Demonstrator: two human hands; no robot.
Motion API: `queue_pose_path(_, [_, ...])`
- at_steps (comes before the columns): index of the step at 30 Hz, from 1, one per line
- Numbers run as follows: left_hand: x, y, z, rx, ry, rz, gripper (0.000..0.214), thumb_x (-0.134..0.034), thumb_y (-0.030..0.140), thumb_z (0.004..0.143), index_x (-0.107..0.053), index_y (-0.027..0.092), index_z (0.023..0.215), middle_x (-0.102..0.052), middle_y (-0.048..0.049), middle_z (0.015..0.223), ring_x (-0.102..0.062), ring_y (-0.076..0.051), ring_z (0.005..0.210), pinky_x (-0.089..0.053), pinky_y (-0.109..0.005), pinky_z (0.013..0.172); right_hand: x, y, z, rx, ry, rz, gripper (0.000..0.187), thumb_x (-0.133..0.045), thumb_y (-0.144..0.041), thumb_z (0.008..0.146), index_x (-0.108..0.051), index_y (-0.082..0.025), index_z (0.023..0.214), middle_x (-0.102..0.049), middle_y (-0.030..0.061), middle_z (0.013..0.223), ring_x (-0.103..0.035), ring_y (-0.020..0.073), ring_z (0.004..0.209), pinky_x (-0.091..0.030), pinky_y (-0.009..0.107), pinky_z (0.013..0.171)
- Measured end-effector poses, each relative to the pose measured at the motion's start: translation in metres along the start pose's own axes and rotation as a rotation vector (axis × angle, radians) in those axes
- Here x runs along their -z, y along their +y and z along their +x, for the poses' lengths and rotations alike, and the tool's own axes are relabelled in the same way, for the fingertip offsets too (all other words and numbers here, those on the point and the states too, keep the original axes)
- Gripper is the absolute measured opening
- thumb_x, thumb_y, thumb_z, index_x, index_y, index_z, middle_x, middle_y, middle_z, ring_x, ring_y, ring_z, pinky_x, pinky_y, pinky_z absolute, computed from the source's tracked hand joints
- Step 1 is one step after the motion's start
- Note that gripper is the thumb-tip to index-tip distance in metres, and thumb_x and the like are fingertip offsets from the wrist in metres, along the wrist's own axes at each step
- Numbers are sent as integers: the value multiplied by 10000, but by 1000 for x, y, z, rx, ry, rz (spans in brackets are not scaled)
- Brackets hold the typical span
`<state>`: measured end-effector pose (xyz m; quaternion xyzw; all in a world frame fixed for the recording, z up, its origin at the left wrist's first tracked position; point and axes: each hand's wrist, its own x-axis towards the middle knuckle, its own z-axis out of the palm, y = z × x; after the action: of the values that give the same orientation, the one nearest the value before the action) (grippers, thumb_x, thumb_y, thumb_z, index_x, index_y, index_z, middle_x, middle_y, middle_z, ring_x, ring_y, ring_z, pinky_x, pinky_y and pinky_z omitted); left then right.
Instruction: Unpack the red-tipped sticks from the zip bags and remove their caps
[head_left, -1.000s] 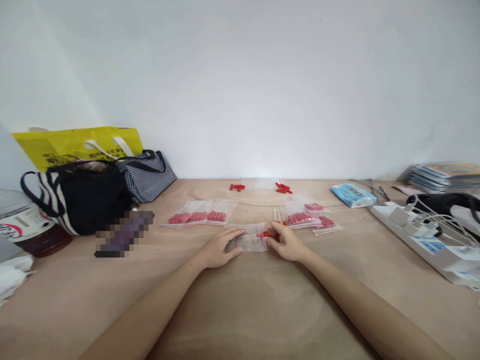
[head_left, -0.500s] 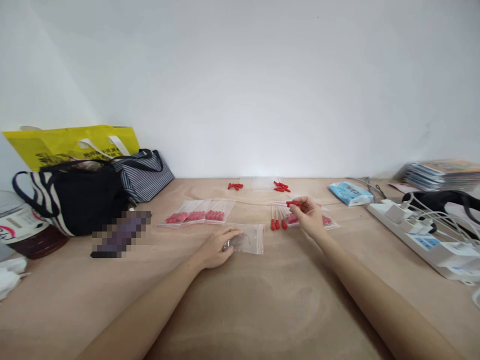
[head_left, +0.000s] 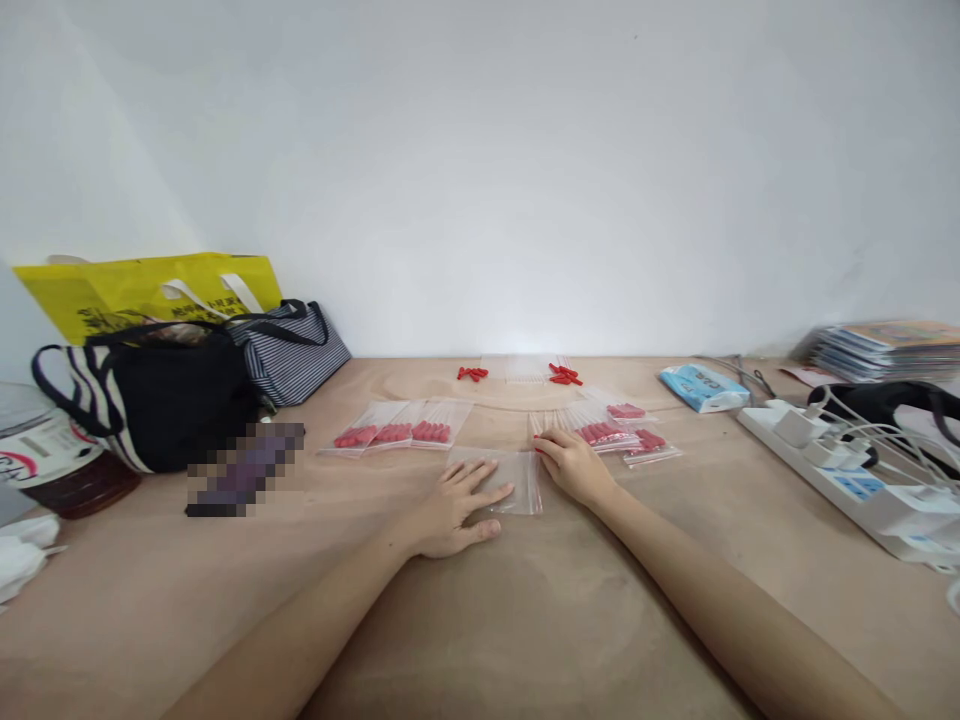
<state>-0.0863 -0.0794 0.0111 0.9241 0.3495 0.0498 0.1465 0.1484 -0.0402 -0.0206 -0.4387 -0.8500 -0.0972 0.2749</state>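
The clear bag (head_left: 523,475) lies flat on the table (head_left: 480,630) directly in front of you, its reddish-lined edge to the right. Your left hand (head_left: 456,512) rests palm down over its left part, fingers spread apart. Your right hand (head_left: 576,468) is just beside the lined edge, fingers bunched at the thin pale stems (head_left: 545,422); red shows at the fingertips, but whether they are clamped on a piece cannot be told. Filled bags with red contents lie on both sides, left group (head_left: 394,432) and right group (head_left: 606,434). Farther back, near the wall, sit two clusters of red pieces, left cluster (head_left: 472,374) and right cluster (head_left: 565,375).
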Motion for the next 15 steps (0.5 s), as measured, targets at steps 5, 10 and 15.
queue_pose_path(5, [1,-2,0,20,14,17,494,-417,492,827,-351,335,1291,-247,-57,1418,-216,-279,1295,-160,-514,1033,4,-3,-1,-8,-49,-57,223,-405,-185,863,-626,-176,891,-642,65,915,-565,182,849,-382,306,731])
queue_pose_path(10, [-3,-11,1,27,234,49,370,-481,376,816,-533,237,1155,-548,-69,1195,-484,-224,1111,-361,-401,944,7,-7,-3,-44,-47,-78,196,-454,-230,841,-613,-193,950,-648,57,923,-544,200,857,-342,330,713])
queue_pose_path(15, [-9,-23,4,-64,494,104,248,-450,142,779,-655,217,898,-654,-38,932,-586,-170,860,-446,-319,777,5,-5,-5,-18,-13,-43,219,-470,-188,823,-587,-187,1008,-625,67,996,-533,185,881,-336,311,725])
